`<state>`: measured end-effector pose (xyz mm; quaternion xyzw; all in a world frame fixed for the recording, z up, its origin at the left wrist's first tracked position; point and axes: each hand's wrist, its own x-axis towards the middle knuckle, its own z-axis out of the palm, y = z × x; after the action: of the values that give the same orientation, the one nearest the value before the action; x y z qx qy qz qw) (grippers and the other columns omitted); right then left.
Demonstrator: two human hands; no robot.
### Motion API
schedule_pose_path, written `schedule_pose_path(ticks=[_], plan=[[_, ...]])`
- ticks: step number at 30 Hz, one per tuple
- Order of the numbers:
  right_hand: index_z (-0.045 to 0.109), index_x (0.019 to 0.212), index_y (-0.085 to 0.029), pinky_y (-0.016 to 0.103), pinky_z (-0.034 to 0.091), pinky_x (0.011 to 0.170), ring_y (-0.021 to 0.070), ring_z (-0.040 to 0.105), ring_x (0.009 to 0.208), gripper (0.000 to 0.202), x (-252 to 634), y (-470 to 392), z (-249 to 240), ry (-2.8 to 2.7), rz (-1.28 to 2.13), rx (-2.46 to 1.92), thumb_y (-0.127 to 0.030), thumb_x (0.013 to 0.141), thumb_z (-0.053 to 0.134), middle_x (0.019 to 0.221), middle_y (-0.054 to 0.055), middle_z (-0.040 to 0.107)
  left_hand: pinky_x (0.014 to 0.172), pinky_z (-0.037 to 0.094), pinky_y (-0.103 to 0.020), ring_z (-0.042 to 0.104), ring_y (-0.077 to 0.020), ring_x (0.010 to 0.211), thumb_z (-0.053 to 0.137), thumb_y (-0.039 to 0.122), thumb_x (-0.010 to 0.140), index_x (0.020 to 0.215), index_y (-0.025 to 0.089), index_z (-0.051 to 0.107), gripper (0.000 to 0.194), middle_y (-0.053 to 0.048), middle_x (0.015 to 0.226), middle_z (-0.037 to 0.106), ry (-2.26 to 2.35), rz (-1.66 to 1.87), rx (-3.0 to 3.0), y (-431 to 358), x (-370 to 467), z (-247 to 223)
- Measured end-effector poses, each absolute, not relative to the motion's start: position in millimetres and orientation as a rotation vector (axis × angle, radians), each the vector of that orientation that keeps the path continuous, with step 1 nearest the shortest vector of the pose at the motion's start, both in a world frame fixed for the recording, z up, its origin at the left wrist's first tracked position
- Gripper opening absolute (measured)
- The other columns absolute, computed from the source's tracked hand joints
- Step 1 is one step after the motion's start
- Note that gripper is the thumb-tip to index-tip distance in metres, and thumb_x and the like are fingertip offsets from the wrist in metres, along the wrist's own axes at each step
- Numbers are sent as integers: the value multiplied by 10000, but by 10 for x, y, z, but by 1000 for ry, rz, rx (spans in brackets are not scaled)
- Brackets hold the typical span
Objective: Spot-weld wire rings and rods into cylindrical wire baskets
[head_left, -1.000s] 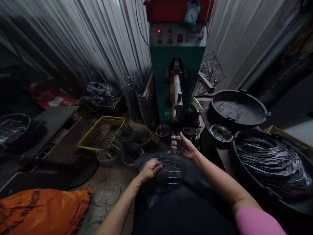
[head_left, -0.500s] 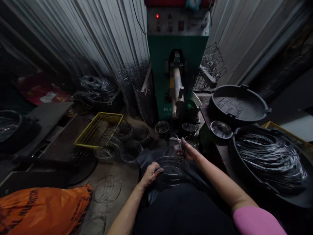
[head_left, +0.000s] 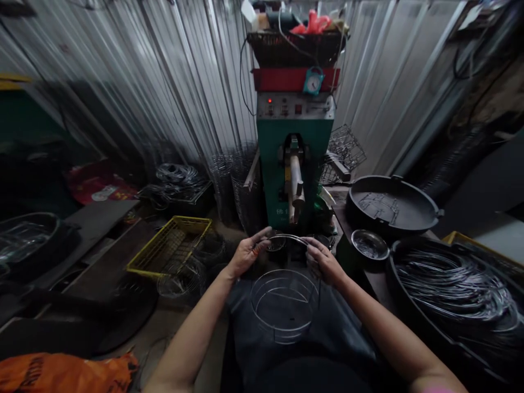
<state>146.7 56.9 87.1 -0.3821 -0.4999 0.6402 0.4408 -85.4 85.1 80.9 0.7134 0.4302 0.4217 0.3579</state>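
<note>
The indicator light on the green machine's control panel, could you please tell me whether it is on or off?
On: the indicator light glows red at the upper left of the control panel.

Clock centred on hands. Left hand [head_left: 248, 254] and right hand [head_left: 323, 259] pinch opposite ends of curved wire [head_left: 289, 236]. Round wire frame [head_left: 285, 342] at 6, on dark apron [head_left: 335, 327]. Green machine [head_left: 270, 164] at 12, red light lit. Yellow basket [head_left: 141, 271] at 9. Small metal bowl [head_left: 369, 244] at 3, black pan [head_left: 413, 203] just beyond. Tub [head_left: 393, 267] of wire loops [head_left: 454, 286] between 3 and 4. Orange bag [head_left: 69, 374] at 8.
</note>
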Motion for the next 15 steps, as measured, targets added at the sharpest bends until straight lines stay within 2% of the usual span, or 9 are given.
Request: schedule_pose_path(ticks=[4,8,10,13,15], plan=[[525,1000,-202,165,222,359,46,286,388,362,1626,826,655,-1242,1349,-1144,-461,748,506,519,-87,345,918,386,-334,532,-197,1036,439,400,813,1158,154,540,436,-63,1114,607,1073,950,1833,1005,-608,771],[576,839,-166,208,367,529,94,456,572,291,1719,1063,431,-1518,950,-1293,-428,761,476,637,-27,499,942,371,-346,506,-205,1084,456,376,802,1147,174,552,411,-37,1137,598,1148,893,1810,1092,-481,601],[573,781,-160,229,388,600,117,494,633,273,1738,1146,370,-1659,806,-1347,-407,778,456,655,-9,536,929,388,-341,515,-204,1075,469,356,796,1152,191,548,400,-26,1128,604,1154,870,1810,1138,-469,526],[575,817,-159,235,402,614,131,525,645,272,1738,1225,334,-1856,659,-1332,-380,815,416,685,11,578,925,397,-331,532,-195,1054,469,311,797,1157,190,544,387,-28,1125,606,1112,831,1837,1207,-476,463],[577,928,-169,232,415,646,138,557,713,263,1727,1260,321,-2009,547,-1255,-334,840,391,799,36,616,941,383,-329,529,-190,1060,459,281,799,1149,173,550,377,-37,1137,599,1090,811,1866,1247,-480,449]])
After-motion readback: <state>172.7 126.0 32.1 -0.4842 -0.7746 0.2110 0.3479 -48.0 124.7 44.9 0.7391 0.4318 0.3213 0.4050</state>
